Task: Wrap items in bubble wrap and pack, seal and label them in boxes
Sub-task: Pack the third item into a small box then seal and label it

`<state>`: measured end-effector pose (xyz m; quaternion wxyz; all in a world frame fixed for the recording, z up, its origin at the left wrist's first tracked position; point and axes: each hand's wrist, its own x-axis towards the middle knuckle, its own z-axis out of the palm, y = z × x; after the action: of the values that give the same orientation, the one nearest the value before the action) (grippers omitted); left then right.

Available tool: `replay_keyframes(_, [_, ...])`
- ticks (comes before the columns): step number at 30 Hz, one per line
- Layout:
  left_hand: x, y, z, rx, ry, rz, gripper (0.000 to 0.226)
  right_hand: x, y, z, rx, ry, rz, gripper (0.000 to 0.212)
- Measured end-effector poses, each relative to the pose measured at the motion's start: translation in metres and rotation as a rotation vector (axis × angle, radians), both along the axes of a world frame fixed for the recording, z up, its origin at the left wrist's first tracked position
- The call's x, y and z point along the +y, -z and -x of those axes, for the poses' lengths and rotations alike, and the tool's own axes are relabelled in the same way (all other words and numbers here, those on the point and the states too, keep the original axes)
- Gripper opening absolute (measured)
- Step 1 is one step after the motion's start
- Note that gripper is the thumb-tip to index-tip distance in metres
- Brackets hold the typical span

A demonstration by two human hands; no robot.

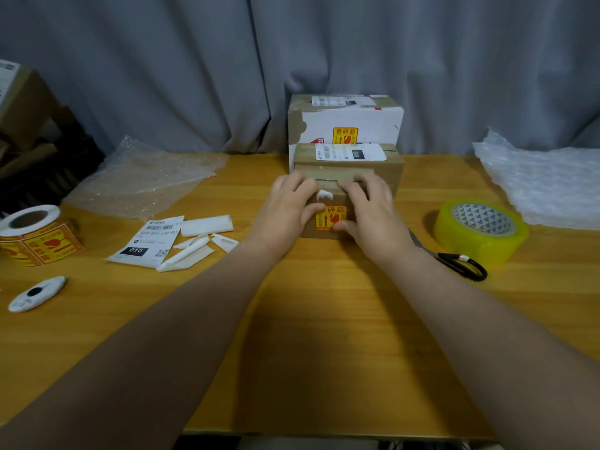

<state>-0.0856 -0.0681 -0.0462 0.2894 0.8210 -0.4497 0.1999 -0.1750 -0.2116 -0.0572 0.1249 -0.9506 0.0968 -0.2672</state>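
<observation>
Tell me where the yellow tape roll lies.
In the head view, the yellow tape roll lies on the table at the right, between the scissors and the white bubble wrap.

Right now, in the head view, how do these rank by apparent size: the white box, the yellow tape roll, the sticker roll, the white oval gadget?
1. white box
2. yellow tape roll and sticker roll: they look nearly alike, so I do not rank them
3. white oval gadget
</observation>
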Motion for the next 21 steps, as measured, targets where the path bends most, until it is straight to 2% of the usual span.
replay_keyframes(5, [0.005, -0.015, 0.008, 0.166, 0.040, 0.032, 0.017, 0.003, -0.018, 0.009, 0.071, -0.010, -0.059, 0.061])
replay_keyframes(9, [0.022, -0.020, 0.023, 0.193, 0.049, 0.165, 0.020, 0.011, -0.028, 0.023, 0.086, -0.050, -0.090, 0.064])
replay_keyframes(15, [0.050, -0.020, 0.030, 0.248, 0.011, 0.135, 0.018, 0.038, -0.034, 0.027, 0.152, 0.080, 0.059, 0.062])
replay_keyframes(18, [0.076, -0.029, 0.018, 0.179, -0.088, 0.138, 0.023, 0.059, -0.042, 0.027, 0.001, 0.027, 0.098, 0.062])
replay_keyframes(21, [0.111, -0.030, -0.003, 0.201, -0.260, 0.069, 0.025, 0.088, -0.049, 0.023, -0.103, -0.133, 0.056, 0.049])
